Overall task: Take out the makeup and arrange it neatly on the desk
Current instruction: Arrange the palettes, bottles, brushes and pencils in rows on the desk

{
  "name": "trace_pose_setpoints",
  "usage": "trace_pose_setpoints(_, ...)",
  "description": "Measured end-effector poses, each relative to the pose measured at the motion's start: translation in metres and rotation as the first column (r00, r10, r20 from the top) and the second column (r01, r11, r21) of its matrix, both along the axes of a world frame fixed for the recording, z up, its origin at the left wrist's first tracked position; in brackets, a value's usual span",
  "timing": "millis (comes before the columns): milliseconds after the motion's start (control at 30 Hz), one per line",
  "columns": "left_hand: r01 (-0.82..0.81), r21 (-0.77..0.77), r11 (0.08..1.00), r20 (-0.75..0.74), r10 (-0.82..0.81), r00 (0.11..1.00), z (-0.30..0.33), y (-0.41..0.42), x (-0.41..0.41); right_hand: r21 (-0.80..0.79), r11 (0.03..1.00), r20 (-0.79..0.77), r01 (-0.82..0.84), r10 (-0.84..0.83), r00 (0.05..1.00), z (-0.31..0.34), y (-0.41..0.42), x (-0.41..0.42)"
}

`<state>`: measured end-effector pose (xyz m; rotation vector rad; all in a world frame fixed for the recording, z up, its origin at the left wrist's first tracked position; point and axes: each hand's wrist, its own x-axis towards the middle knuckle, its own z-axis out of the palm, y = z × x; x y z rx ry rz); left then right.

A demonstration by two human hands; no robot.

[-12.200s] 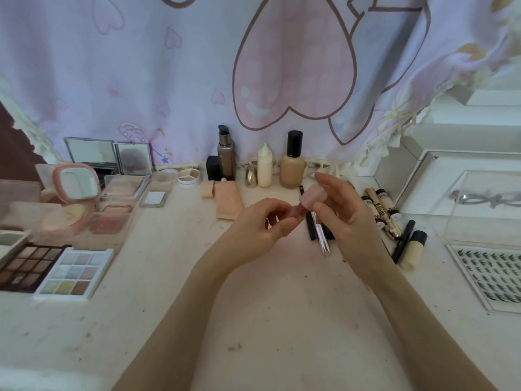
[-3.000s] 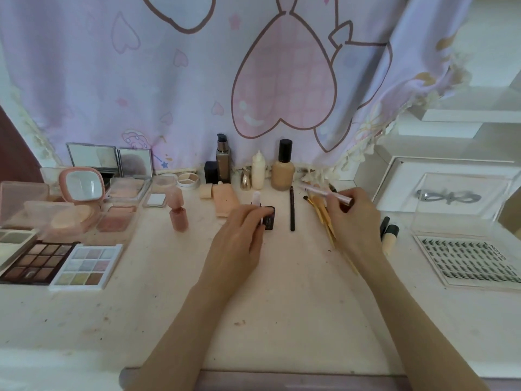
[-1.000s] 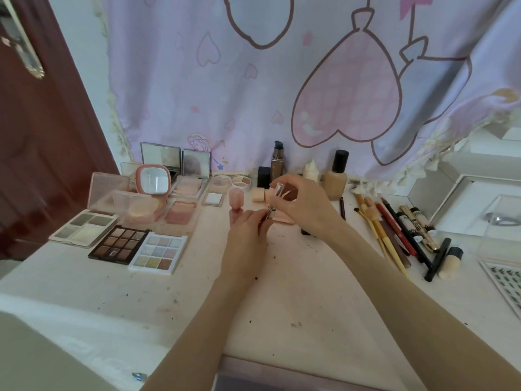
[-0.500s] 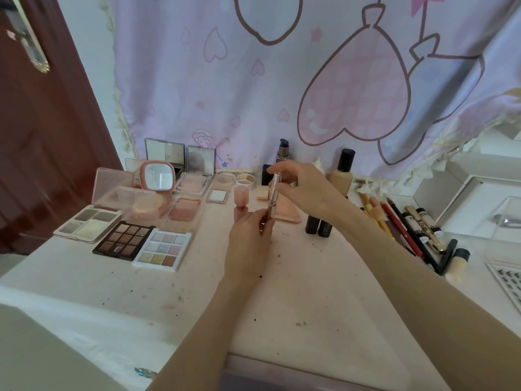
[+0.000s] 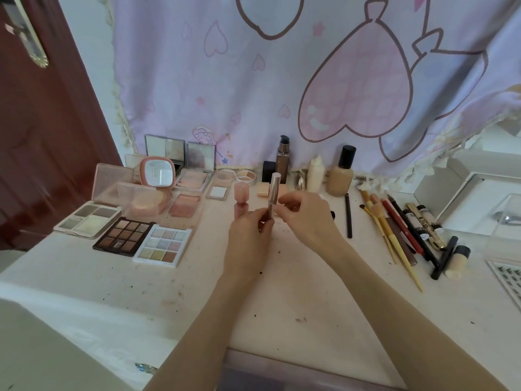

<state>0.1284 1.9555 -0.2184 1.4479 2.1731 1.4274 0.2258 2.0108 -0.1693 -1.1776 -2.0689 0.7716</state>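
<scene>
**Slim tube held upright at mid-counter**

Both forearms reach in over the pale, speckled counter [image 5: 282, 300]. Left hand [image 5: 248, 238] pinches the lower end of a slim rose-gold tube [image 5: 273, 193], which stands upright. Right hand [image 5: 307, 218] hovers just beside it, fingers loosely curled, holding nothing. Pink bottle [image 5: 240, 200] stands just left of the tube. Eyeshadow palettes [image 5: 142, 239] lie further left; brushes and pencils [image 5: 394, 230] fan out on the right. Foundation bottle [image 5: 341, 173] stands at the back, before the heart-print curtain [image 5: 282, 80].
</scene>
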Motion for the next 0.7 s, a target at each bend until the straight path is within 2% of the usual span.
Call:
trace_pose_setpoints(200, 0.025, 0.013, 1.0, -0.044, -0.024, 0.999, 0.002, -0.006, 0.0, -0.006, 1.0, -0.056, -0.023, 0.023, 0.998, -0.012, 0.002, -0.01)
trace_pose_setpoints(267, -0.01, 0.034, 0.999, -0.073, 0.012, 0.997, 0.002, -0.011, 0.0, -0.001, 0.999, -0.07, -0.05, 0.05, 0.996, -0.016, 0.003, -0.012)
trace_pose_setpoints(367, -0.108, 0.141, 0.984, -0.092, 0.122, 0.988, 0.01, -0.02, -0.001, -0.029, 0.996, -0.133, -0.081, 0.077, 0.988, -0.023, 0.003, -0.011)
trace_pose_setpoints(467, -0.021, 0.282, 0.959, -0.116, 0.056, 0.992, 0.038, -0.022, -0.009, -0.057, 0.992, -0.216, -0.114, 0.099, 0.971, -0.03, 0.0, -0.011)
trace_pose_setpoints(533, 0.124, 0.214, 0.969, -0.264, -0.065, 0.962, 0.06, -0.016, -0.019, -0.081, 0.987, -0.281, -0.138, 0.11, 0.953, -0.035, -0.004, -0.013)
trace_pose_setpoints(600, 0.244, 0.038, 0.969, -0.381, -0.211, 0.9, 0.076, -0.008, -0.027, -0.084, 0.984, -0.282, -0.155, 0.126, 0.951, -0.041, -0.006, -0.014)
trace_pose_setpoints(700, 0.313, -0.08, 0.946, -0.256, -0.323, 0.911, 0.089, -0.001, -0.033, -0.045, 0.983, -0.208, -0.177, 0.164, 0.964, -0.045, -0.005, -0.015)
